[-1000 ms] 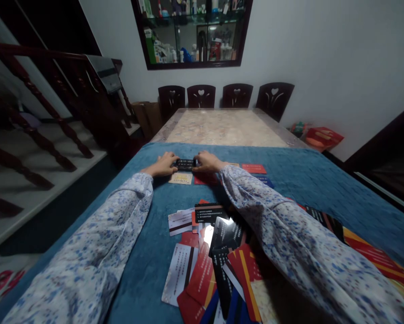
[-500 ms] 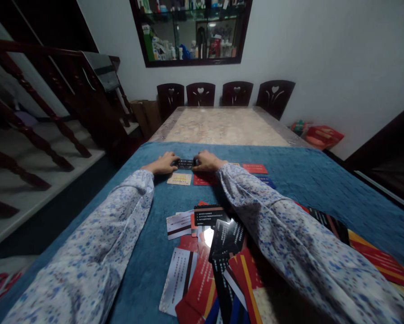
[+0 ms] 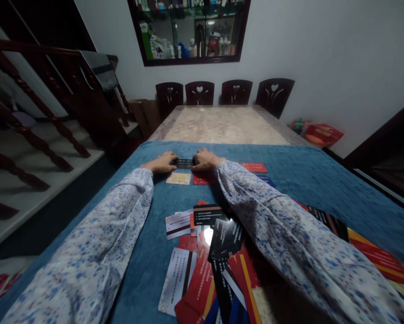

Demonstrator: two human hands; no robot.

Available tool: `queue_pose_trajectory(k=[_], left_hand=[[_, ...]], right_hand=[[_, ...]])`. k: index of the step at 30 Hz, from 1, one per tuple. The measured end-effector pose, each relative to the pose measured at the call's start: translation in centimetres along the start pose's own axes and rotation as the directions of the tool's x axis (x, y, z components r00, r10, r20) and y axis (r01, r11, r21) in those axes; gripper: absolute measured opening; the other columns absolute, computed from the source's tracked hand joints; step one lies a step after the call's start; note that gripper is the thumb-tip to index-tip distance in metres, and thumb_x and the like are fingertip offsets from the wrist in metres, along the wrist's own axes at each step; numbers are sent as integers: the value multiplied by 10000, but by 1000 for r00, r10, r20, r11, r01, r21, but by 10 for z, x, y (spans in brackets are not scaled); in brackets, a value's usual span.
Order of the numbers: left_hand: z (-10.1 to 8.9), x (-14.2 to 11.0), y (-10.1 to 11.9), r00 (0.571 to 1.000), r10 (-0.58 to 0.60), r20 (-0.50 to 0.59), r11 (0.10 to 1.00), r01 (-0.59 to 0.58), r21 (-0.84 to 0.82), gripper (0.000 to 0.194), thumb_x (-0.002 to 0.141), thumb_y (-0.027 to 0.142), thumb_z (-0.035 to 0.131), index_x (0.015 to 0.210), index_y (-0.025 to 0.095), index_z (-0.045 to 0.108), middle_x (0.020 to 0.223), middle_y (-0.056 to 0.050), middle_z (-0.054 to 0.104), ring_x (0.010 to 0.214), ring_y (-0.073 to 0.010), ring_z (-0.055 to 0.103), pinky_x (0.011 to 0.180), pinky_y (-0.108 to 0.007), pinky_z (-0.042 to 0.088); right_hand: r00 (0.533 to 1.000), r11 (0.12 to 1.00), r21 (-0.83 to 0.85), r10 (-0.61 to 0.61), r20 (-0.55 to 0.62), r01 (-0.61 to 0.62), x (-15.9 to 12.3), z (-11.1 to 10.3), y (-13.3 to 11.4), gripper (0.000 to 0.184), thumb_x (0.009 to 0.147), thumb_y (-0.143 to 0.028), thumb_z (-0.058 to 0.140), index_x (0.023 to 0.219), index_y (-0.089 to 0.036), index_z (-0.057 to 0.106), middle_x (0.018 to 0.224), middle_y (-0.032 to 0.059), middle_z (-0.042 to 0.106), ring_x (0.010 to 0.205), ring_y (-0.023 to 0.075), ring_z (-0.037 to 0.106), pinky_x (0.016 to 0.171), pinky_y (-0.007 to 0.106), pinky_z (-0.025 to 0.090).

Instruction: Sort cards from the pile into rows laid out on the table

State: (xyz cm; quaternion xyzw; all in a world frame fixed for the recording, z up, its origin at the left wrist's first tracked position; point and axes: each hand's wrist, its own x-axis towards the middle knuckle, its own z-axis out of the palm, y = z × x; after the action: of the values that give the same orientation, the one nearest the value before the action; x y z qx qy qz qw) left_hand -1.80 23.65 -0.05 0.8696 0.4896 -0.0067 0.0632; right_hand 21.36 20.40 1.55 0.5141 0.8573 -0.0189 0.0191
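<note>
A black card [image 3: 184, 164] with pale print lies on the blue cloth [image 3: 137, 238], between my two hands. At its left end my left hand [image 3: 164, 162] has its fingers closed on the edge. The fingers of my right hand [image 3: 205, 160] are closed on the card's right end, hiding that end. Just nearer to me lie a cream card [image 3: 178, 178] and a red card [image 3: 203, 178], the latter partly under my right wrist. Beyond the right sleeve, a red card [image 3: 255, 167] and a blue card [image 3: 266, 180] show, the blue one partly covered.
A loose heap of cards, among them a white card [image 3: 178, 279] and a black card [image 3: 227, 236], lies nearer to me between my forearms. More cards [image 3: 384, 256] spread at the right under my sleeve. Dark chairs [image 3: 200, 93] stand past the table's bare far part [image 3: 215, 123].
Both hands stay at the ends of the black card with almost no movement. The whole view has shifted very slightly.
</note>
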Motion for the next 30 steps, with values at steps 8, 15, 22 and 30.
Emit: queue_pose_trajectory(k=[8, 15, 22, 30], left_hand=[[-1, 0, 2, 1000, -1, -15, 1000, 1, -13, 538, 787, 346, 592, 1310, 229, 635, 1313, -116, 627, 1249, -310, 562, 1084, -433, 466], [-1, -3, 5, 1000, -15, -14, 1000, 15, -3, 557, 799, 332, 570, 1337, 194, 617, 1351, -148, 605, 1262, -334, 555, 1100, -468, 450], [0, -7, 6, 1000, -22, -21, 1000, 22, 7, 646, 784, 336, 575, 1415, 200, 540, 1409, -143, 566, 1316, -341, 519, 1135, -482, 426], [-5, -21, 10, 985, 0, -174, 999, -10, -52, 629, 816, 343, 565, 1414, 149, 536, 1405, -168, 561, 1327, -373, 495, 1141, -539, 401]], right_hand=[[1000, 999, -31, -27, 15, 28, -1, -5, -4, 496, 879, -481, 636, 1220, -137, 745, 1363, 201, 642, 1249, 359, 539, 889, 380, 496], [999, 999, -38, -33, 10, 34, 1, -3, -2, 511, 876, -496, 640, 1230, -144, 746, 1343, 198, 654, 1261, 369, 531, 894, 387, 495], [1000, 998, -47, -30, -2, 30, -1, -8, -2, 547, 870, -550, 663, 1234, -148, 742, 1347, 216, 639, 1288, 398, 505, 980, 488, 470], [995, 1000, -25, -20, -96, 18, -14, -23, 5, 497, 947, -542, 620, 1276, -181, 712, 1323, 178, 675, 1289, 347, 546, 965, 412, 467]])
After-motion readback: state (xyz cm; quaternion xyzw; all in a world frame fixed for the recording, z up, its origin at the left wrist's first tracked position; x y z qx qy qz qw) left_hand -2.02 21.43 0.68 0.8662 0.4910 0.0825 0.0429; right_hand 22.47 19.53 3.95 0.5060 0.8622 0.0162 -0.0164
